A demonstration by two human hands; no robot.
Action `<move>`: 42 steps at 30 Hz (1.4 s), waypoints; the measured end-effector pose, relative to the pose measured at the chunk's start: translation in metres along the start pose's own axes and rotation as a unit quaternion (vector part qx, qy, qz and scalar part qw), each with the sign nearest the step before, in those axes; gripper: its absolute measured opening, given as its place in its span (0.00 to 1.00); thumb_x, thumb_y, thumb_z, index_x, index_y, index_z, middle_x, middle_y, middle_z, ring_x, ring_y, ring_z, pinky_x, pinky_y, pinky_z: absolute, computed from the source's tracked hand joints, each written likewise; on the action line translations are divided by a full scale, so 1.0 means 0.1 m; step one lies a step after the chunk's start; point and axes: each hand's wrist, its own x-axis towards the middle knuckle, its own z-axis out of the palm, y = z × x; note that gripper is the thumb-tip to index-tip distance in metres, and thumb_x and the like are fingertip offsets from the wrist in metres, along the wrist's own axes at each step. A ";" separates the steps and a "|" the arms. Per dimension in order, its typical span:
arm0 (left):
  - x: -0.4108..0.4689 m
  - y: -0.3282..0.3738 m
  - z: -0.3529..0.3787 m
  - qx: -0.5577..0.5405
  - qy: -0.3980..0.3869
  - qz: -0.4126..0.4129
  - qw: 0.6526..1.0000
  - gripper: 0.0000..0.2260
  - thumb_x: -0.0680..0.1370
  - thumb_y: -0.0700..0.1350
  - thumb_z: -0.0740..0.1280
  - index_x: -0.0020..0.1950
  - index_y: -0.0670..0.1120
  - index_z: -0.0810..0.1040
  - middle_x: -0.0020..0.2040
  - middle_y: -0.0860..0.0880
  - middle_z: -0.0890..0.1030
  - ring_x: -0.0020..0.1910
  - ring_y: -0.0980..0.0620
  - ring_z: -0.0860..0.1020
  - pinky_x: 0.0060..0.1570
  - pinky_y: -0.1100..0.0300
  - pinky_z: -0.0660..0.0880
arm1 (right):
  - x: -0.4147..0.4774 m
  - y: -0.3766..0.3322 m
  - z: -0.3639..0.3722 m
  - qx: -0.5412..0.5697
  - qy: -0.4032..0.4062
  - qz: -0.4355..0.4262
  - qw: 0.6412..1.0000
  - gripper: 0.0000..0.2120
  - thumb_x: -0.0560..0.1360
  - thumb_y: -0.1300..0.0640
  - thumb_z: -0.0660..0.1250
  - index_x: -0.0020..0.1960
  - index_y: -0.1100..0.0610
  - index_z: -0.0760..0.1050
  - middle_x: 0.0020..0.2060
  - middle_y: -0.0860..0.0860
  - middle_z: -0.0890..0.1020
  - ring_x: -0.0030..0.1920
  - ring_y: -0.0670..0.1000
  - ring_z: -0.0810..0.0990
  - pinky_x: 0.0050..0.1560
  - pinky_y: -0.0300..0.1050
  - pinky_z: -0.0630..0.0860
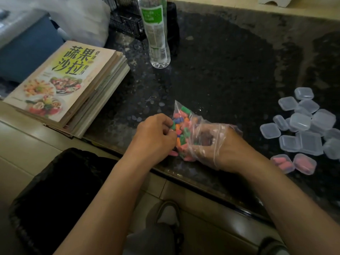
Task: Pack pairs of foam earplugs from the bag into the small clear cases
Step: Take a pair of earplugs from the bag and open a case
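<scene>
My left hand (156, 133) sits just below the middle of the frame, fingers curled, pinching the near edge of the bag (184, 113) to hold its mouth. My right hand (211, 142) is pushed inside the bag, so the clear plastic wraps it up to the wrist. Its fingers are bent in among the earplugs (181, 130), but through the crinkled plastic I cannot tell whether they have hold of any. The earplugs are a mix of green, pink, orange and blue, bunched in the bag between my two hands. The bag lies on the dark counter (230, 61), close to its near edge.

At the right of the frame the cases (301, 122) lie in a loose heap, lids shut. Two cases with pink plugs (281, 162) sit side by side at the near end of that heap, beside my right wrist.

A bottle (156, 34) stands at the upper middle. A stack of books (60, 83) lies at the left, with a black bin (55, 190) at the lower left.
</scene>
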 end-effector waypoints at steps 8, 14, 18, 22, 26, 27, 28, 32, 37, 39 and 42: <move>0.02 0.01 -0.01 0.065 0.014 -0.001 0.998 0.08 0.79 0.46 0.72 0.54 0.56 0.77 0.40 0.56 0.81 0.38 0.60 0.81 0.33 0.64 0.78 | 0.00 -0.03 0.05 -0.095 0.006 -0.081 0.992 0.28 0.76 0.45 0.72 0.73 0.53 0.72 0.65 0.47 0.79 0.66 0.48 0.77 0.62 0.30 0.66; 0.02 0.00 -0.01 0.055 0.011 0.002 0.998 0.08 0.77 0.46 0.73 0.52 0.55 0.78 0.39 0.54 0.83 0.37 0.59 0.82 0.36 0.61 0.80 | 0.04 0.01 0.11 -0.075 0.021 -0.107 0.991 0.27 0.73 0.45 0.75 0.69 0.50 0.73 0.50 0.39 0.80 0.53 0.35 0.78 0.55 0.26 0.72; 0.00 0.01 0.00 0.053 0.010 0.005 0.999 0.07 0.77 0.47 0.73 0.51 0.55 0.77 0.36 0.54 0.83 0.34 0.60 0.82 0.31 0.66 0.78 | 0.02 0.10 0.11 -0.093 0.036 -0.137 0.986 0.24 0.71 0.43 0.71 0.64 0.50 0.77 0.39 0.34 0.76 0.41 0.32 0.77 0.46 0.24 0.73; 0.01 0.00 0.02 0.058 0.013 0.010 0.998 0.07 0.77 0.49 0.74 0.50 0.56 0.78 0.35 0.54 0.83 0.35 0.63 0.80 0.33 0.64 0.77 | 0.08 0.07 0.13 -0.071 0.021 -0.095 0.993 0.26 0.69 0.36 0.66 0.63 0.47 0.77 0.49 0.46 0.82 0.50 0.47 0.82 0.57 0.48 0.80; 0.01 -0.02 0.02 0.057 0.004 0.007 0.998 0.07 0.78 0.48 0.73 0.52 0.56 0.77 0.38 0.53 0.84 0.38 0.59 0.83 0.36 0.62 0.80 | 0.02 0.04 0.05 -0.052 -0.004 -0.057 0.997 0.17 0.78 0.42 0.64 0.65 0.41 0.69 0.56 0.41 0.77 0.58 0.43 0.77 0.55 0.23 0.68; 0.01 -0.02 0.02 0.052 0.002 0.005 0.999 0.07 0.78 0.47 0.73 0.53 0.55 0.77 0.38 0.53 0.84 0.38 0.58 0.83 0.36 0.63 0.79 | -0.01 0.03 0.02 -0.025 0.007 -0.054 0.998 0.19 0.79 0.44 0.61 0.69 0.45 0.70 0.56 0.43 0.77 0.57 0.43 0.77 0.50 0.21 0.65; 0.02 -0.02 0.02 0.045 0.001 0.004 0.999 0.07 0.78 0.47 0.72 0.53 0.55 0.77 0.39 0.52 0.85 0.38 0.59 0.83 0.36 0.63 0.79 | -0.02 0.02 -0.01 0.007 0.018 -0.047 0.999 0.16 0.80 0.46 0.62 0.66 0.47 0.72 0.54 0.43 0.78 0.54 0.42 0.79 0.46 0.21 0.66; 0.01 -0.03 0.03 0.031 0.004 0.002 0.999 0.07 0.79 0.45 0.72 0.54 0.54 0.77 0.38 0.52 0.85 0.36 0.62 0.83 0.35 0.64 0.78 | -0.02 0.07 -0.12 0.091 0.045 -0.004 0.995 0.07 0.75 0.49 0.75 0.51 0.47 0.80 0.45 0.43 0.82 0.44 0.39 0.80 0.42 0.26 0.74; 0.03 -0.05 0.00 0.046 0.028 0.001 0.999 0.07 0.79 0.45 0.71 0.54 0.53 0.77 0.39 0.51 0.84 0.41 0.55 0.83 0.41 0.57 0.80 | -0.02 0.12 -0.19 0.177 0.073 0.019 0.981 0.09 0.70 0.59 0.80 0.47 0.50 0.84 0.35 0.50 0.86 0.37 0.49 0.85 0.34 0.41 0.77; 0.01 -0.03 0.00 0.053 0.046 -0.005 0.998 0.06 0.79 0.45 0.71 0.53 0.53 0.77 0.39 0.51 0.84 0.41 0.55 0.83 0.41 0.56 0.80 | -0.05 0.14 -0.25 0.171 0.072 0.018 0.983 0.11 0.67 0.63 0.81 0.46 0.52 0.84 0.32 0.49 0.86 0.33 0.46 0.84 0.31 0.38 0.78; 0.01 0.00 0.00 0.016 0.063 -0.025 0.998 0.06 0.79 0.42 0.71 0.52 0.51 0.77 0.41 0.49 0.84 0.39 0.55 0.83 0.33 0.60 0.82 | -0.14 0.16 -0.35 0.207 0.079 0.028 0.975 0.10 0.69 0.63 0.79 0.48 0.54 0.86 0.37 0.50 0.88 0.36 0.49 0.87 0.35 0.44 0.83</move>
